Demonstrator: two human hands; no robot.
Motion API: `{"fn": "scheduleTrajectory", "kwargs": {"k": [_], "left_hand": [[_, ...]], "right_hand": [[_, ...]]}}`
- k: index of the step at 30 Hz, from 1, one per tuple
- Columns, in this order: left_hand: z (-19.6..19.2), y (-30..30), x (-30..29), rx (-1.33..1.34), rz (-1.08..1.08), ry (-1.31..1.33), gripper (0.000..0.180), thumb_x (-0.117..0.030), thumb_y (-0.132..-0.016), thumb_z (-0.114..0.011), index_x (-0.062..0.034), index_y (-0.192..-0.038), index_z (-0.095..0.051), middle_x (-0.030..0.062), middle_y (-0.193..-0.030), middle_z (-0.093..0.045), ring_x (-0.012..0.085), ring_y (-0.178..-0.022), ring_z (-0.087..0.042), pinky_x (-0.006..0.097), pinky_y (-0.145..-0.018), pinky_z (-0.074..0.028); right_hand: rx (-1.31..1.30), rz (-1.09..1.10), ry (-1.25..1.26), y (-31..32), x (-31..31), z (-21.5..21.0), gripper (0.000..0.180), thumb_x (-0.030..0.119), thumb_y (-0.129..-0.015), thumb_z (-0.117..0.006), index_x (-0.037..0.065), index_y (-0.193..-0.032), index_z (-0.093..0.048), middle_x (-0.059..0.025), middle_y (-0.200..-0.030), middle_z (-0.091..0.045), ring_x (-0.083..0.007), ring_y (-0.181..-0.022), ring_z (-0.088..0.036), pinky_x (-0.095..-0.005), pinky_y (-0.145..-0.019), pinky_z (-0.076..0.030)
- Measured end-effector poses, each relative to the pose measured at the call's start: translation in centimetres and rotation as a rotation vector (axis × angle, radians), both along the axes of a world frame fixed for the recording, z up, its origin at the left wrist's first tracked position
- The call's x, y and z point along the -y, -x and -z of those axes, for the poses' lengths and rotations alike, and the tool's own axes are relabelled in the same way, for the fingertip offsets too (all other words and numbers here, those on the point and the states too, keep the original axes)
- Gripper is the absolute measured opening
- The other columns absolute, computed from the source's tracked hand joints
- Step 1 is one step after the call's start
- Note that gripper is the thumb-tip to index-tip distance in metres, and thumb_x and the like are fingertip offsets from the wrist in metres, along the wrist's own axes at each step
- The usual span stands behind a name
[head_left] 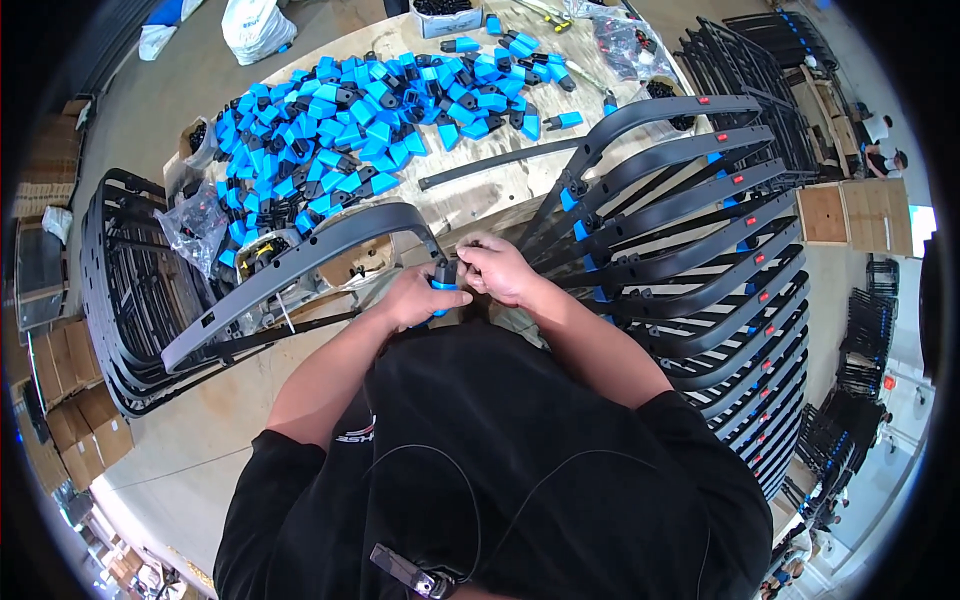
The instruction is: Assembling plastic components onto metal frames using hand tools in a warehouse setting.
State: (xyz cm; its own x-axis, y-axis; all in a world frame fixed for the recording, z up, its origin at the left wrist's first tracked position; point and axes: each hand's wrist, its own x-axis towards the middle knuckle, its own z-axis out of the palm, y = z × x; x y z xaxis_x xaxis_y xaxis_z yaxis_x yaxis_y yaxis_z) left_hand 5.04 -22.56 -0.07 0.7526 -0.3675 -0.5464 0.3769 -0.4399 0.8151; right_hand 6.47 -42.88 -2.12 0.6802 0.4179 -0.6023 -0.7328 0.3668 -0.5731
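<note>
Close to my chest, my left hand (412,297) is wrapped round a blue-and-black plastic fitting (443,283). The fitting sits at the end of a dark curved frame bar (300,258), which arches away to the left. My right hand (497,270) is beside the fitting, thumb and fingers pinched together. What lies between those fingertips is too small to make out. Beyond both hands, a large heap of similar blue-and-black fittings (340,130) covers much of the wooden table (500,190).
Dark curved frames (690,260) with red tags stand in a dense row at the right. More black frames (125,290) are stacked at the left. A loose dark bar (500,162) lies on the table, near clear plastic bags (195,228) and small boxes of black parts (445,18).
</note>
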Motion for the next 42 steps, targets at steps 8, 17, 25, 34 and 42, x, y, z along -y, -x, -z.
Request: {"fn": "scheduleTrajectory", "kwargs": {"k": [8,17,25,34,42], "left_hand": [[-1.6,-0.4,0.6,-0.099,0.016,-0.176,0.054,-0.047,-0.072,-0.089,-0.0029,-0.096,-0.070,0.0045,-0.083,-0.069,0.0130,-0.074,-0.063,0.031,-0.071,-0.053],[-1.8,0.1,0.9,0.064,0.017,-0.138,0.054,-0.043,-0.071,-0.091,-0.0015,-0.097,-0.070,0.0083,-0.091,-0.073,0.0169,-0.080,-0.067,0.034,-0.079,-0.054],[0.3,1.6,-0.4,-0.078,-0.021,0.111,0.039,-0.033,-0.090,-0.074,-0.0016,-0.112,-0.067,0.0056,-0.089,-0.068,0.0137,-0.076,-0.063,0.031,-0.073,-0.052],[2.9,1.5,-1.0,-0.179,-0.318,0.277,0.043,-0.029,-0.089,-0.077,-0.0024,-0.121,-0.066,0.0037,-0.096,-0.069,0.0106,-0.079,-0.063,0.028,-0.070,-0.050],[3.9,0.9,-0.5,-0.221,-0.391,0.345,0.047,-0.026,-0.088,-0.081,-0.0039,-0.126,-0.063,0.0011,-0.092,-0.068,0.0087,-0.074,-0.059,0.025,-0.067,-0.048]], "right_hand": [[0.041,0.074,0.013,-1.1,-0.3,1.0,0.014,0.016,-0.099,-0.064,0.004,-0.100,-0.057,-0.0048,-0.074,-0.058,-0.0068,-0.051,-0.042,-0.0251,-0.043,-0.027],[0.071,0.236,0.169,0.2,-3.2,2.8,0.019,0.014,-0.095,-0.069,0.000,-0.105,-0.061,-0.0030,-0.074,-0.057,-0.0076,-0.050,-0.046,-0.0272,-0.041,-0.033],[0.106,0.206,0.118,0.1,-2.5,1.9,0.011,0.009,-0.093,-0.067,0.003,-0.097,-0.060,-0.0020,-0.073,-0.057,-0.0071,-0.055,-0.050,-0.0252,-0.045,-0.035],[0.019,0.188,-0.082,-1.2,-1.2,0.9,0.006,0.009,-0.098,-0.058,0.003,-0.100,-0.058,-0.0061,-0.081,-0.060,-0.0092,-0.059,-0.049,-0.0246,-0.049,-0.033],[0.028,0.097,-0.037,-1.3,-0.8,0.9,0.012,0.013,-0.100,-0.059,0.003,-0.094,-0.060,-0.0034,-0.076,-0.058,-0.0076,-0.054,-0.045,-0.0244,-0.046,-0.030]]}}
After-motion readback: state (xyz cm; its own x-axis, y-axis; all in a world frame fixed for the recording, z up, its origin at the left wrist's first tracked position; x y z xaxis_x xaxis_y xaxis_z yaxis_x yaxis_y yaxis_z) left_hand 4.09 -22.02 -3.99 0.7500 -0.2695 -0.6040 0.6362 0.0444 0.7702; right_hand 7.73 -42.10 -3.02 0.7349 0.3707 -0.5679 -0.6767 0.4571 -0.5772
